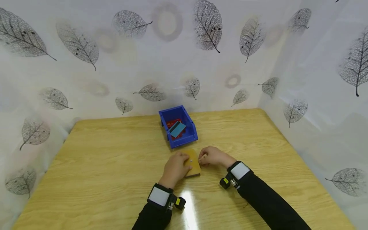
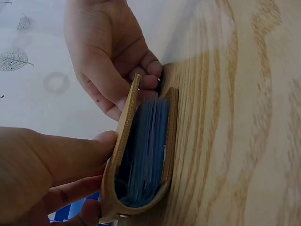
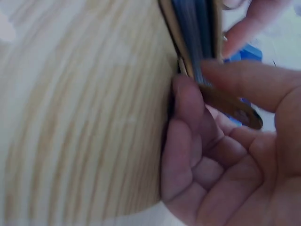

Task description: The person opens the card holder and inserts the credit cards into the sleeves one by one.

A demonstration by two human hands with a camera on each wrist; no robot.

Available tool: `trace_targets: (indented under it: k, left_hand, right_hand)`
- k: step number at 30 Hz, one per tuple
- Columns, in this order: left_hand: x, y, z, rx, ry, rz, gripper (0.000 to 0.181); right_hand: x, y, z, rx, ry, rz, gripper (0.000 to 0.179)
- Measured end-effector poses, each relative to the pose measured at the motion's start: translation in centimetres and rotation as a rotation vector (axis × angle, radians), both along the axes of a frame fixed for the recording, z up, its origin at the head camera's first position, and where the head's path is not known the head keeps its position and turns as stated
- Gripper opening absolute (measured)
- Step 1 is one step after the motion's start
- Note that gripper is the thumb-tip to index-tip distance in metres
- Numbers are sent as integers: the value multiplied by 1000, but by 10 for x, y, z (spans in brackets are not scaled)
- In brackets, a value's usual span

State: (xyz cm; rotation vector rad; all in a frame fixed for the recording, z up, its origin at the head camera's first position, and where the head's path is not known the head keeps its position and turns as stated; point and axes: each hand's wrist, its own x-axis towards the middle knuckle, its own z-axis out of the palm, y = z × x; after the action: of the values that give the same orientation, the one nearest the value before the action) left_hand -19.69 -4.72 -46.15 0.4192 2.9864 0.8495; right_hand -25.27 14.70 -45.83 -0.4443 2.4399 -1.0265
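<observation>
A tan leather card holder [image 1: 193,164] lies on the wooden table in front of me. My left hand [image 1: 174,167] grips its left side, with the thumb pressed on the top cover in the left wrist view. Between the two covers a thick stack of clear bluish sleeves [image 2: 148,141] shows edge-on. My right hand [image 1: 214,156] is at the holder's right edge, fingers curled. In the right wrist view a short leather strap [image 3: 230,103] sticks out between its thumb and fingers, and the fingertips sit right at the lower cover's edge.
Just beyond the card holder stands a blue plastic bin [image 1: 189,139]. Inside it lie red cards [image 1: 172,122] and a teal card [image 1: 179,129] with a dark stripe. A white leaf-print curtain [image 1: 138,70] hangs behind the wooden table [image 1: 109,166].
</observation>
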Motion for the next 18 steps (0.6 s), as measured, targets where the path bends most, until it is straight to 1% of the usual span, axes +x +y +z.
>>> trace_targets:
  k: [2,3,5,7,11,14,18]
  left_hand:
    - [0,0,-1,10,-10,-1,40]
    - [1,0,-1,14,-11,-1,40]
    - [0,-1,-1,25,-13,-2,40]
    - [-1,-2,-1,45,-23,5,40]
    - [-2,-5,-1,87,-48,18,41]
    - [-2,-5,-1,101,-58,14,41]
    - [-2,-5,-1,99,-44,-3,40]
  right_hand:
    - [1,4,0,-53,-44,-25,14]
    - [3,6,0,-69,-52,-40,15]
    - [4,6,2,-71,-38,-86,14]
    - [7,5,3,-56,18,-126,13]
    - [11,-5,9,-6,183,-180,11]
    - [15,-16,15,30,282,-166,12]
    - [21,-32,19,89,382,-111,14]
